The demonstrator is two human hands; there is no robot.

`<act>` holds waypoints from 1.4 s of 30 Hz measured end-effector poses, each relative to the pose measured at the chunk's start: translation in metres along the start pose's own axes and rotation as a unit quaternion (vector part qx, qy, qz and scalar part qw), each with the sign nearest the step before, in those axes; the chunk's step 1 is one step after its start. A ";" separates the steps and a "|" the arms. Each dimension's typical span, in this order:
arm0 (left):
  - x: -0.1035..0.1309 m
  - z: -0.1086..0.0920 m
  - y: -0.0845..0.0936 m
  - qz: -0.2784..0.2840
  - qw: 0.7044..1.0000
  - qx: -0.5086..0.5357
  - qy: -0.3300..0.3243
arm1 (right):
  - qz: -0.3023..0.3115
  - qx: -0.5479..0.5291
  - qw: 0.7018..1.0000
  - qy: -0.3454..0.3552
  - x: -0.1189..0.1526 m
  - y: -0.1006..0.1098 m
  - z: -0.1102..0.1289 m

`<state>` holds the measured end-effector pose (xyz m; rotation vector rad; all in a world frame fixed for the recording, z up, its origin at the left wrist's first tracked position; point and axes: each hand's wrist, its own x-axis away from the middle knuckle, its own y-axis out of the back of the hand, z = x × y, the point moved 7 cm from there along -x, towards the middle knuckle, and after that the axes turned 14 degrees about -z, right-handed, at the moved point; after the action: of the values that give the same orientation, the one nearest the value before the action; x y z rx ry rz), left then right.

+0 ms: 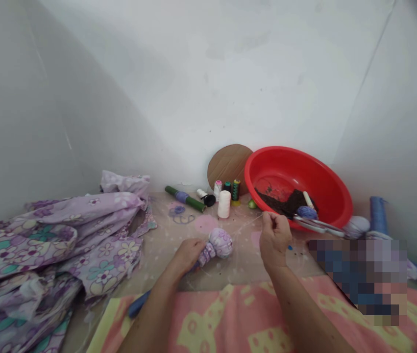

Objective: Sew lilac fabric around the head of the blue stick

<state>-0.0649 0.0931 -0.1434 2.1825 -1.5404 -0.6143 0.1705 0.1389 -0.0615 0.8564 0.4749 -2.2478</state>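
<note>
- Head view, left: the left hand (189,255) has its grip closed around the gathered neck of the floral bundle (215,246); the bundle's round end sticks out just beyond the fingers, tilted up and to the right; a blue rod (139,304) shows on the other side of the left forearm.
- Head view, right: the right hand (275,238) is raised, its grip pinched on a thin thread (247,223); the thread slants down toward the bundle, which lies to the left of this grip and well apart from it.
- Head view, around them: a white spool (224,204) stands upright on the surface (171,235) beyond the bundle; a red basin (298,186) sits tilted behind the right hand; floral cloth (64,240) lies heaped at the left.
</note>
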 end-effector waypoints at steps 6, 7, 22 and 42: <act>-0.001 0.003 -0.001 -0.003 1.000 -0.013 -0.007 | 0.017 0.039 0.999 0.029 -0.001 -0.003 -0.001; -0.001 0.004 -0.001 -0.001 1.000 -0.011 0.000 | 0.019 0.036 0.998 0.042 -0.001 -0.003 0.003; 0.001 -0.005 0.000 0.012 1.000 -0.003 0.004 | 0.414 0.011 0.871 0.265 0.070 -0.051 0.039; 0.002 -0.008 0.000 0.015 1.000 0.006 0.000 | 0.373 -0.069 0.914 0.147 0.063 -0.052 0.025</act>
<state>-0.0599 0.0913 -0.1373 2.1646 -1.5777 -0.5966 0.0880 0.1334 -0.0824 1.0810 0.3511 -1.3787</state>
